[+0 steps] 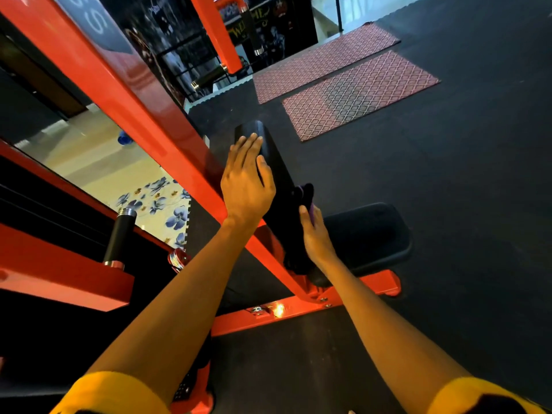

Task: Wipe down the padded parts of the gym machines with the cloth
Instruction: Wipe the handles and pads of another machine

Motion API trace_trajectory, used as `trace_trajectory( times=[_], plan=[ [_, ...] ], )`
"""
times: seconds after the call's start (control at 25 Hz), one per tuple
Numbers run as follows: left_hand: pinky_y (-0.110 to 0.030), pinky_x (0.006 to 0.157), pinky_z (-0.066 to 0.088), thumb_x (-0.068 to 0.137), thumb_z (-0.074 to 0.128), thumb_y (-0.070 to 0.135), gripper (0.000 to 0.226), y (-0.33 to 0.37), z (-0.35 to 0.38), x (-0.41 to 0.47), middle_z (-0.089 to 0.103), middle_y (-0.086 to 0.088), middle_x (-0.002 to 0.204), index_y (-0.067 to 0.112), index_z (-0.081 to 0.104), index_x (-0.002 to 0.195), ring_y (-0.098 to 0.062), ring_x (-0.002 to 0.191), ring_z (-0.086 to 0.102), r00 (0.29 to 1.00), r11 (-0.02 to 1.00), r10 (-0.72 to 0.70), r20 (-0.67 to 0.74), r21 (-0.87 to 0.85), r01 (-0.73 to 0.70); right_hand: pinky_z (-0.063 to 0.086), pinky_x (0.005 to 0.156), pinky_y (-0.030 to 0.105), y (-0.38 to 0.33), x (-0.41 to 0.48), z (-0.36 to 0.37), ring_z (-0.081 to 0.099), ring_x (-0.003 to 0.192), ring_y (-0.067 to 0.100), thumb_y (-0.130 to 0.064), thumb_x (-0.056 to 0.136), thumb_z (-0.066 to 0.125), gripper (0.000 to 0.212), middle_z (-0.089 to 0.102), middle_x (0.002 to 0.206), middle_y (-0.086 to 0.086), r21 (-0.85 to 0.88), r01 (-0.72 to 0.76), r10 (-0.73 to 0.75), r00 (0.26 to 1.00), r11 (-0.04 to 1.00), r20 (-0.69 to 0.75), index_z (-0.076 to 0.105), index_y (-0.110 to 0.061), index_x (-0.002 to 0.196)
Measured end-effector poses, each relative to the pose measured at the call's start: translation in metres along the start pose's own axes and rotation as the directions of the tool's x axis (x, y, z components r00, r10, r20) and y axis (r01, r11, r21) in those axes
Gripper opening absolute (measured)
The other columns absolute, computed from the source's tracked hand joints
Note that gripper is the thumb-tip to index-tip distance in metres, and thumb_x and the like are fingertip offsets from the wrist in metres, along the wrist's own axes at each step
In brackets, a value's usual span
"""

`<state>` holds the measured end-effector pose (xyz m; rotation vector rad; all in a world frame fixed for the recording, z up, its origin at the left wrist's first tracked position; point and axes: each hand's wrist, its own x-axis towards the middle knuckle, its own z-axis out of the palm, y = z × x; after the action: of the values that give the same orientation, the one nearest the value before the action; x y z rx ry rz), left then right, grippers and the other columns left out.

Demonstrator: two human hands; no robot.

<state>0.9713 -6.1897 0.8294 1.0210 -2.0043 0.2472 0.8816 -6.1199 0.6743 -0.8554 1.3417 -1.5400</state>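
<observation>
Mid-wipe on the back pad (283,186), by the look of it. The left hand (246,180) lies flat on the pad's upper end, fingers straight and grasping nothing, apparently just bracing. The right hand (316,234) is on the working side: it grips the dark purple cloth (306,194), which bunches out at twelve o'clock of the knuckles and presses against the pad's right edge, about halfway along.

So the step in hand looks like the long back pad, and it seems only partly covered. The stretch under the left palm has no cloth on it. The next move probably calls for a run of the cloth up toward eleven o'clock, and for the left hand to lift or slide clear so the top end can be reached. After that, the seat pad (367,234) waits at four o'clock of the right hand, just beside it, with nothing on it.

Now the room. The orange frame (143,115) runs tight along the pad's left side from ten o'clock down to five, touching or nearly touching, so there is little clearance for knuckles there. The right side is far freer: open black floor (463,204) from one to five o'clock, with the patterned mats (358,97) well apart at one. Down low, the pad's foot meets the orange base bar (298,312) and its bolts, a cramped corner for the cloth.
</observation>
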Motion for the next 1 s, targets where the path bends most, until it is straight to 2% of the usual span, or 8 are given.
trace_trajectory(
  times=[0.16, 0.32, 0.44, 0.52, 0.68, 0.8, 0.92, 1.0],
  plan=[
    [-0.051, 0.112, 0.043, 0.101, 0.038, 0.017, 0.043, 0.003, -0.002, 0.003, 0.063, -0.014, 0.138, 0.0, 0.064, 0.132, -0.03, 0.136, 0.052, 1.0, 0.999, -0.006, 0.017, 0.033, 0.006, 0.049, 0.092, 0.02, -0.024, 0.047, -0.008, 0.061, 0.115, 0.01, -0.038, 0.109, 0.044, 0.044, 0.062, 0.136, 0.003, 0.024, -0.213, 0.207, 0.967, 0.977, 0.147, 0.045, -0.024, 0.15],
    [-0.051, 0.113, 0.041, 0.103, 0.037, 0.019, 0.044, 0.003, -0.003, 0.002, 0.06, -0.011, 0.142, 0.004, 0.063, 0.134, -0.028, 0.138, 0.05, 0.998, 0.994, 0.004, 0.055, 0.11, -0.01, 0.032, 0.12, 0.044, -0.058, 0.059, 0.001, 0.046, 0.142, 0.015, -0.077, 0.089, 0.043, 0.071, 0.048, 0.155, -0.01, -0.134, -0.099, 0.117, 0.984, 0.986, 0.135, 0.039, -0.044, 0.152],
    [-0.048, 0.117, 0.037, 0.104, 0.037, 0.017, 0.042, 0.005, -0.007, 0.002, 0.058, -0.01, 0.144, 0.005, 0.061, 0.136, -0.028, 0.139, 0.049, 0.995, 0.988, -0.003, 0.1, 0.156, -0.013, 0.02, 0.121, 0.031, -0.049, 0.025, -0.008, 0.021, 0.151, 0.002, -0.06, 0.104, 0.039, 0.062, 0.022, 0.168, -0.014, -0.092, 0.036, -0.016, 0.978, 0.995, 0.208, 0.027, -0.037, 0.16],
    [-0.042, 0.122, 0.03, 0.103, 0.037, 0.015, 0.042, 0.01, -0.008, 0.005, 0.057, -0.01, 0.145, 0.004, 0.06, 0.136, -0.028, 0.139, 0.049, 0.992, 0.974, -0.005, 0.127, 0.225, -0.023, 0.017, 0.124, 0.033, -0.017, 0.017, -0.018, 0.016, 0.154, 0.006, -0.053, 0.107, 0.038, 0.06, 0.015, 0.17, -0.012, -0.105, 0.037, -0.011, 0.973, 0.994, 0.232, 0.023, -0.032, 0.162],
    [-0.041, 0.126, 0.02, 0.104, 0.036, 0.017, 0.043, 0.025, -0.015, 0.01, 0.053, -0.013, 0.149, 0.003, 0.056, 0.139, -0.028, 0.142, 0.045, 0.959, 0.899, 0.0, 0.283, 0.421, -0.124, 0.015, 0.123, 0.03, 0.02, 0.051, -0.022, 0.021, 0.154, 0.023, -0.046, 0.109, 0.038, 0.061, 0.007, 0.17, 0.005, -0.123, -0.293, 0.313, 0.928, 0.948, 0.201, 0.023, -0.019, 0.162],
    [-0.051, 0.126, 0.016, 0.101, 0.037, 0.021, 0.047, 0.043, -0.012, 0.02, 0.049, -0.014, 0.152, 0.005, 0.057, 0.14, -0.031, 0.148, 0.036, 0.87, 0.731, 0.0, 0.493, 0.594, -0.337, 0.03, 0.1, 0.019, -0.004, 0.095, -0.014, 0.045, 0.136, 0.028, -0.046, 0.108, 0.041, 0.057, 0.024, 0.151, 0.007, -0.072, -0.386, 0.393, 0.903, 0.92, 0.177, 0.032, -0.019, 0.158],
    [-0.053, 0.126, 0.0, 0.1, 0.018, 0.031, 0.061, 0.069, 0.003, 0.028, 0.034, -0.015, 0.162, 0.008, 0.045, 0.15, -0.034, 0.155, 0.016, 0.658, 0.513, -0.225, 0.718, 0.662, -0.547, 0.045, 0.107, 0.041, -0.033, 0.106, -0.005, 0.054, 0.123, 0.02, -0.045, 0.104, 0.05, 0.049, 0.039, 0.143, 0.003, -0.004, -0.199, 0.197, 0.967, 0.98, 0.164, 0.042, -0.028, 0.149],
    [-0.053, 0.125, -0.009, 0.103, 0.013, 0.035, 0.064, 0.075, 0.017, 0.034, 0.016, -0.016, 0.168, 0.006, 0.024, 0.158, -0.033, 0.157, 0.003, 0.555, 0.403, -0.358, 0.751, 0.661, -0.633, 0.041, 0.111, 0.037, -0.032, 0.086, -0.007, 0.047, 0.131, 0.011, -0.044, 0.103, 0.054, 0.05, 0.04, 0.152, -0.003, 0.006, -0.087, 0.084, 0.981, 0.996, 0.175, 0.043, -0.031, 0.149]
  ],
)
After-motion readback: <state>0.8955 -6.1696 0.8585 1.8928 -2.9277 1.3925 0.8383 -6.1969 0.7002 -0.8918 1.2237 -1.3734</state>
